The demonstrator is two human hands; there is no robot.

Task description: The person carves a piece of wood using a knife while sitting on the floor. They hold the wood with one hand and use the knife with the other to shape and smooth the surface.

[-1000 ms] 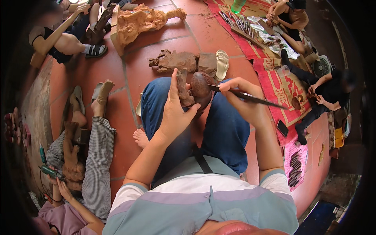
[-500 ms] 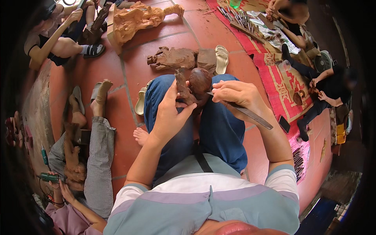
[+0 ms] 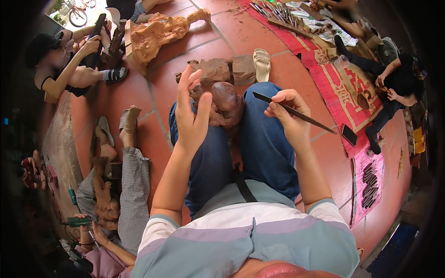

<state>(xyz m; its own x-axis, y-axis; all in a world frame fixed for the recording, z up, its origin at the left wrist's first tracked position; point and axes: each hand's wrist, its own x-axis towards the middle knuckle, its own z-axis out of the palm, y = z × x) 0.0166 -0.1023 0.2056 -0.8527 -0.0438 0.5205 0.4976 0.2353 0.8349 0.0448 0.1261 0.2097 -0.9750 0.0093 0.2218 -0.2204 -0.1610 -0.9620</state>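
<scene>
A dark brown wooden carving (image 3: pixel 228 103) with a smooth rounded top rests between my knees. My left hand (image 3: pixel 192 113) is raised beside it on the left, fingers spread and holding nothing; it covers part of the carving's left side. In my right hand (image 3: pixel 293 113) is a flat carving chisel (image 3: pixel 313 121), thin and dark with a slanted end, pinched between thumb and fingers. Its slanted end points left toward the carving, apart from it, above my right knee.
Beyond my knees lie a rough brown carved block (image 3: pixel 211 70) and a beige sandal (image 3: pixel 262 65). An orange-brown wooden statue (image 3: pixel 160 34) lies farther off. Several tools (image 3: pixel 280 16) and a phone (image 3: pixel 349 135) are on the right. Co-workers sit left and right; one holds a green power tool (image 3: pixel 78 221).
My left hand has let go of the carving and risen with its fingers spread. My right hand has drawn the chisel away from the carving, to the right.
</scene>
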